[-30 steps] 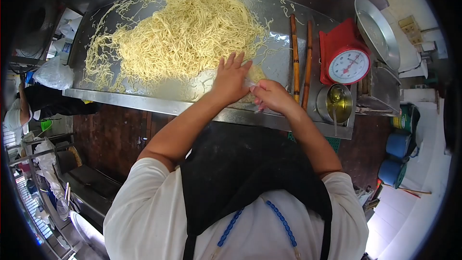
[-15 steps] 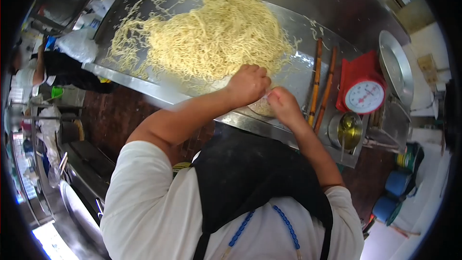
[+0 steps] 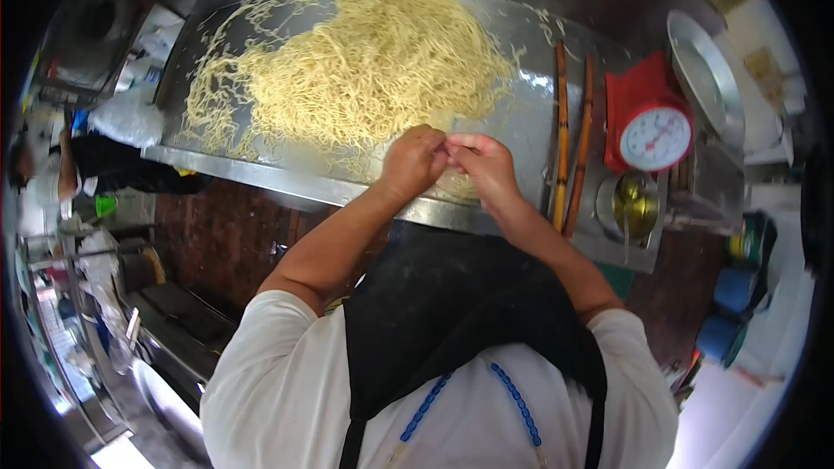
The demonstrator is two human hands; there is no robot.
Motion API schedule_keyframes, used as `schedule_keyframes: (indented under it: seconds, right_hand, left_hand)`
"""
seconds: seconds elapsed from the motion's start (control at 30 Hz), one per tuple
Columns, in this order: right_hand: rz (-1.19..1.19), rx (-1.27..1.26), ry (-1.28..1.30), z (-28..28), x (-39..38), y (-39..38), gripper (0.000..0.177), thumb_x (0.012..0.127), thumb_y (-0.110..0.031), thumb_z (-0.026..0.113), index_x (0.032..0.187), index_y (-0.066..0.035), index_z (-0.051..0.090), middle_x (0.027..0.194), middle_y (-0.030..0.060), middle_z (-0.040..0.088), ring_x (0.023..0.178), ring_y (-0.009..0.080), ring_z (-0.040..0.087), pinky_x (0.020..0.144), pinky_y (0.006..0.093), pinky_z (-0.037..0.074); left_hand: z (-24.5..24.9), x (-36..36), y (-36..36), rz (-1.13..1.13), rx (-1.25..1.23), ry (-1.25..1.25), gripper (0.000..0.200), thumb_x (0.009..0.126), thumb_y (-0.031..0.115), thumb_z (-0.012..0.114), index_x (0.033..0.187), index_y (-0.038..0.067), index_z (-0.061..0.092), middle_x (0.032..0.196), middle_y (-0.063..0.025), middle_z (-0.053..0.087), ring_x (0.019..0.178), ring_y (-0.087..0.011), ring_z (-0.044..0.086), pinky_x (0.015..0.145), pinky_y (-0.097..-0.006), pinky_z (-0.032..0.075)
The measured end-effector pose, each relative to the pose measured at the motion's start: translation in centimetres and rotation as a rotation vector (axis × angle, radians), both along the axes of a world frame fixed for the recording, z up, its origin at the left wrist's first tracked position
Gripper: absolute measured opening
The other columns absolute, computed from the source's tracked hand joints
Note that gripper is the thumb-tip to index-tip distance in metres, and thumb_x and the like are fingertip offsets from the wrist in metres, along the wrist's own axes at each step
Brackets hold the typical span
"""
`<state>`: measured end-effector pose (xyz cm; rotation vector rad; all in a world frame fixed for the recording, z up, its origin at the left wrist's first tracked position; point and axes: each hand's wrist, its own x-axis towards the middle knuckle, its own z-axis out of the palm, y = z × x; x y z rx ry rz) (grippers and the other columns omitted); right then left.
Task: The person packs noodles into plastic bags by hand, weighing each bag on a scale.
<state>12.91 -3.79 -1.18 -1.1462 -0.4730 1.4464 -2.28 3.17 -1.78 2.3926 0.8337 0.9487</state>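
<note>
My left hand [image 3: 414,159] and my right hand [image 3: 483,169] meet over the front edge of the metal table. The fingers of both are closed, their tips pinched together. They appear to grip a clear plastic bag [image 3: 458,184], whose pale lower part shows beneath them against the table edge. Its outline is faint, and the pinched part is hidden by my fingers. Just beyond my hands lies a large heap of yellow noodles [image 3: 373,61], with loose strands trailing to the left.
Two bamboo rods [image 3: 560,135] lie right of the noodles. Farther right are a red dial scale [image 3: 650,117] with a metal pan [image 3: 705,69] and a pot of yellow oil [image 3: 636,207]. A person in a black apron [image 3: 117,165] is at far left, beside a plastic sack [image 3: 129,115].
Both hands have drawn closer to my body and slightly left, and my right hand has turned so its fingers reach across to the left. The view has shifted a little.
</note>
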Motion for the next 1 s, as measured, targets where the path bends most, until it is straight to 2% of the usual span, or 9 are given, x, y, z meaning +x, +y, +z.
schedule_keyframes:
  seconds: [0.33,0.43,0.5,0.53,0.63,0.8,0.87,0.9,1.0]
  right_hand:
    - [-0.132,0.11,-0.379,-1.4,-1.9,0.8,0.018,0.091,-0.001,0.061,0.106,0.003,0.071,0.087,0.0101,0.072,0.072,0.0114,0.066,0.067,0.0259,0.054]
    - [-0.021,0.198,-0.671,-1.2,-1.4,0.9,0.03,0.093,-0.006,0.059,0.122,-0.001,0.064,0.084,0.0156,0.071,0.069,0.0199,0.068,0.062,0.0324,0.054]
    - [0.144,0.266,-1.372,2.1,-1.6,0.4,0.049,0.093,-0.011,0.055,0.142,-0.005,0.048,0.082,0.0199,0.068,0.068,0.0318,0.068,0.06,0.0417,0.053]
    - [0.347,0.21,-1.412,3.3,-1.6,0.2,0.064,0.093,-0.017,0.058,0.152,-0.008,0.033,0.08,0.0199,0.068,0.069,0.0393,0.066,0.06,0.0501,0.051]
    - [0.311,0.34,-1.358,2.3,-3.2,-1.3,0.067,0.092,-0.017,0.058,0.153,-0.011,0.032,0.079,0.019,0.069,0.066,0.0394,0.066,0.059,0.0502,0.051]
    - [0.138,0.442,-1.212,1.5,-3.5,-1.6,0.047,0.089,-0.008,0.056,0.136,-0.006,0.051,0.096,0.0174,0.068,0.085,0.0389,0.067,0.071,0.0472,0.052]
    - [0.088,0.427,-1.102,0.9,-3.3,-1.6,0.022,0.088,-0.005,0.06,0.11,-0.006,0.063,0.095,0.0157,0.065,0.091,0.038,0.064,0.074,0.0449,0.051]
    - [0.095,0.431,-1.1,0.6,-3.1,-1.5,0.022,0.088,-0.005,0.06,0.11,-0.006,0.063,0.095,0.0157,0.065,0.091,0.038,0.064,0.074,0.0449,0.051]
    - [-0.037,0.489,-1.045,0.2,-2.3,-0.9,0.017,0.084,0.001,0.064,0.098,-0.006,0.069,0.094,0.0119,0.064,0.086,0.0323,0.064,0.074,0.038,0.052]
  left_hand:
    - [1.1,-1.0,-0.9,-0.034,0.095,-0.028,0.023,0.078,0.0,0.066,0.099,0.008,0.065,0.084,-0.0098,0.061,0.074,-0.0299,0.061,0.063,-0.0404,0.051]
    - [1.7,-1.4,-0.5,-0.083,0.11,0.046,0.026,0.079,0.0,0.067,0.103,0.009,0.065,0.086,-0.0099,0.062,0.071,-0.0298,0.062,0.06,-0.0393,0.051]
    - [2.0,-1.8,-0.7,-0.009,0.077,0.148,0.028,0.079,0.001,0.068,0.105,0.01,0.066,0.086,-0.0098,0.062,0.071,-0.0302,0.063,0.059,-0.0386,0.051]
    - [2.1,-2.3,-0.6,-0.024,0.068,0.164,0.031,0.079,0.002,0.069,0.109,0.009,0.067,0.085,-0.0101,0.062,0.073,-0.031,0.063,0.061,-0.0398,0.052]
    - [1.8,-3.6,-1.0,-0.002,0.03,0.148,0.031,0.079,0.002,0.07,0.109,0.009,0.067,0.085,-0.011,0.062,0.075,-0.0308,0.063,0.063,-0.04,0.052]
    - [-1.2,-4.1,-2.7,0.15,-0.277,0.021,0.018,0.087,0.01,0.068,0.104,0.002,0.067,0.083,-0.0102,0.064,0.073,-0.0238,0.063,0.062,-0.0359,0.051]
    - [-0.8,-3.7,-3.2,0.273,-1.078,-0.189,0.012,0.094,0.018,0.065,0.1,0.007,0.064,0.072,-0.0011,0.057,0.062,-0.0124,0.057,0.054,-0.0284,0.045]
    - [-0.1,-3.5,-3.1,0.28,-1.077,-0.193,0.012,0.094,0.018,0.065,0.1,0.007,0.064,0.072,-0.0011,0.057,0.062,-0.0124,0.057,0.054,-0.0284,0.045]
    - [2.4,-3.3,-2.0,0.196,-1.881,-0.516,0.016,0.097,0.028,0.063,0.092,0.014,0.057,0.053,0.0089,0.035,0.045,-0.0063,0.037,0.045,-0.0238,0.033]
